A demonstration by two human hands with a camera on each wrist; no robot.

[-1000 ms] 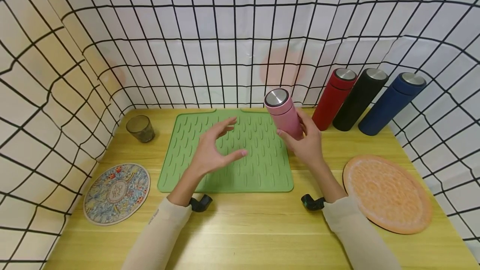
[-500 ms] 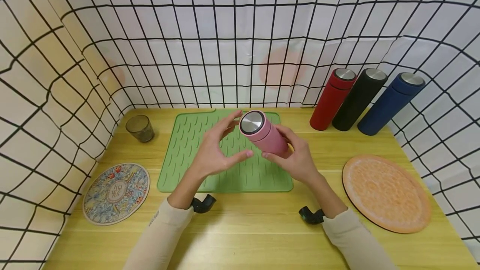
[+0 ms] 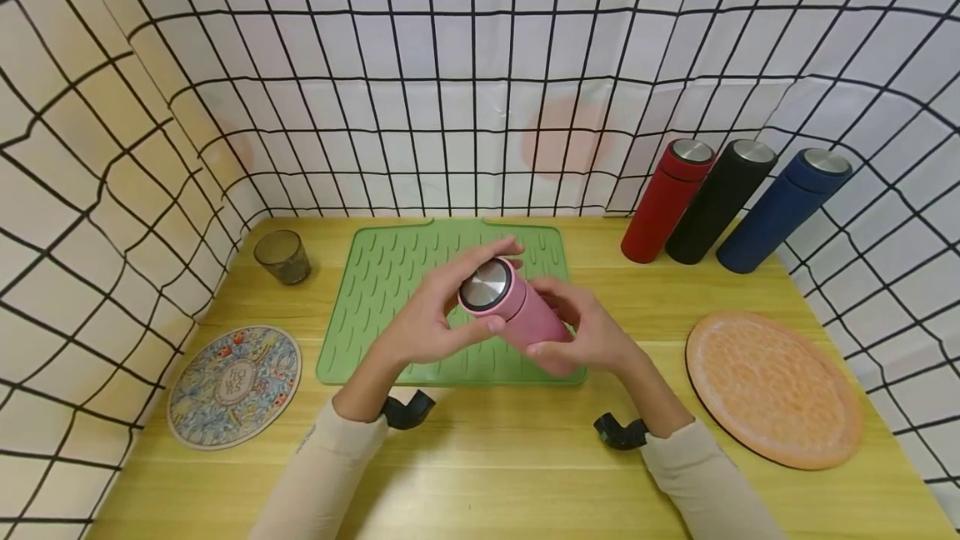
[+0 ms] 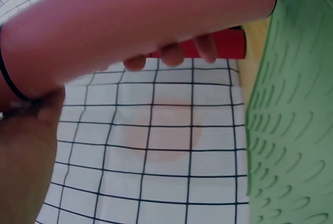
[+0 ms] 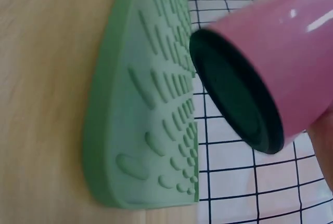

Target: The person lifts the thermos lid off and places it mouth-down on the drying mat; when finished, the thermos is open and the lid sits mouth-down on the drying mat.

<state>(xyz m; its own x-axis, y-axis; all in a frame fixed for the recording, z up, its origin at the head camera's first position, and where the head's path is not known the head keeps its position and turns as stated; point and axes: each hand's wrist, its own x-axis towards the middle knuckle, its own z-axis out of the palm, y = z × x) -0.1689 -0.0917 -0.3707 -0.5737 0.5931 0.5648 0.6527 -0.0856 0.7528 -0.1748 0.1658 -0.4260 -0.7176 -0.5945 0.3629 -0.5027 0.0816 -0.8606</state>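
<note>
A pink thermos flask (image 3: 528, 319) with a steel-topped lid (image 3: 486, 284) is held tilted over the green ridged mat (image 3: 375, 298), lid toward the left. My right hand (image 3: 603, 340) grips the flask's lower body, thumb on the near side. At the lid end my left hand (image 3: 423, 319) curls round, thumb in front and fingers behind. The right wrist view shows the flask's dark base (image 5: 234, 91) raised off the mat. In the left wrist view the pink body (image 4: 145, 21) spans the top, with fingertips of the right hand (image 4: 171, 53) below it.
Red (image 3: 663, 202), black (image 3: 720, 202) and blue (image 3: 783, 211) flasks stand at the back right. An orange round mat (image 3: 772, 390) lies at right. On the left are a brown glass (image 3: 282, 257) and a patterned round mat (image 3: 234, 387). Grid-patterned sheeting (image 3: 450, 107) surrounds the table.
My right hand has brought the pink flask leftward and nearer, tilting it further. My left hand, earlier apart from it with fingers spread, now holds the lid end.
</note>
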